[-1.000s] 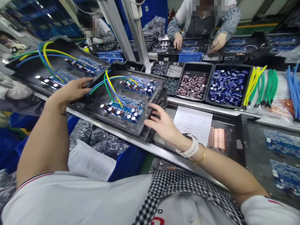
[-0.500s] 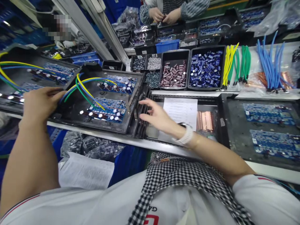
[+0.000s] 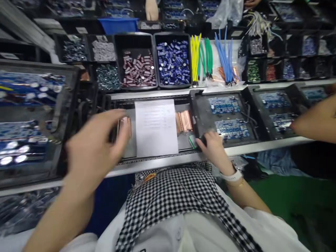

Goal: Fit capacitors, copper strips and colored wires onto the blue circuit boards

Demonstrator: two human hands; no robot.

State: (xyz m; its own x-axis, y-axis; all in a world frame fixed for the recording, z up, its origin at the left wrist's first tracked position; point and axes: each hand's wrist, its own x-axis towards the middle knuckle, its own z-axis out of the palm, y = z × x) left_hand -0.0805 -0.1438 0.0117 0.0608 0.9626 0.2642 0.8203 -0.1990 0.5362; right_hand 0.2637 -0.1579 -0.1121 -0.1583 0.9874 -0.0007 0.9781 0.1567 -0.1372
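My left hand (image 3: 97, 143), smeared by motion, hovers over the left end of the recess with thumb and fingers apart, nothing visible between them. Beyond its fingers lies a copper-coloured bundle (image 3: 126, 125). My right hand (image 3: 214, 148) grips the near left corner of a black tray (image 3: 203, 120), fingers over the wall and thumb outside. In that tray lie two blue circuit boards (image 3: 232, 128). Between my hands a printed sheet (image 3: 156, 127) lies flat, with more copper-coloured pieces (image 3: 184, 121) beside it. A tray with populated boards (image 3: 22, 148) stands at far left.
Behind the line stand bins of brown capacitors (image 3: 139, 70), blue capacitors (image 3: 173, 64) and small screws (image 3: 107, 76). Yellow wires (image 3: 195, 57), green wires (image 3: 208, 57) and blue wires (image 3: 225, 57) lie beside them. Another person's arm (image 3: 319, 119) reaches in at right over another tray (image 3: 258, 108).
The view has swung right. My left hand has left the wired tray and moved right. My right hand has gone from the left tray's end to the tray with bare boards.
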